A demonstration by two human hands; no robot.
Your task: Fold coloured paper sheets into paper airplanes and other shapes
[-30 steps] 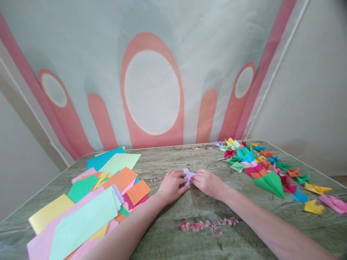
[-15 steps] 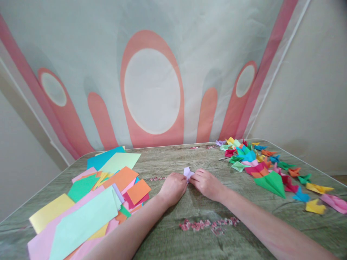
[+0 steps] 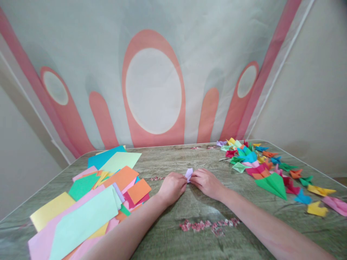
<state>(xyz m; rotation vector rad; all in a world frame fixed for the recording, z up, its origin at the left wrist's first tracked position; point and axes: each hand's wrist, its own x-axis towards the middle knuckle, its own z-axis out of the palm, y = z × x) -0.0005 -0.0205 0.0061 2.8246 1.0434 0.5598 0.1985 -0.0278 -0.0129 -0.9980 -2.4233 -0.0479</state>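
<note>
A small piece of folded lilac paper [image 3: 189, 174] stands up between my two hands, near the middle of the table. My left hand [image 3: 172, 187] pinches its left side, fingers curled with the back of the hand upward. From the right, my right hand [image 3: 206, 183] grips the other side with its fingertips closed together. The fingertips cover the lower part of the paper, so its full shape is hidden.
Coloured paper sheets [image 3: 84, 216] lie in an overlapping pile at left. Several folded paper figures [image 3: 251, 157] are spread along the right side, a green one [image 3: 271, 185] among the largest. The wood-patterned table [image 3: 162, 238] meets a printed backdrop [image 3: 153, 90] behind.
The lilac paper has changed shape: its spread side points no longer show, and it now looks narrower and leans slightly right. Both hands stay nearly in place, and the view has shifted a little.
</note>
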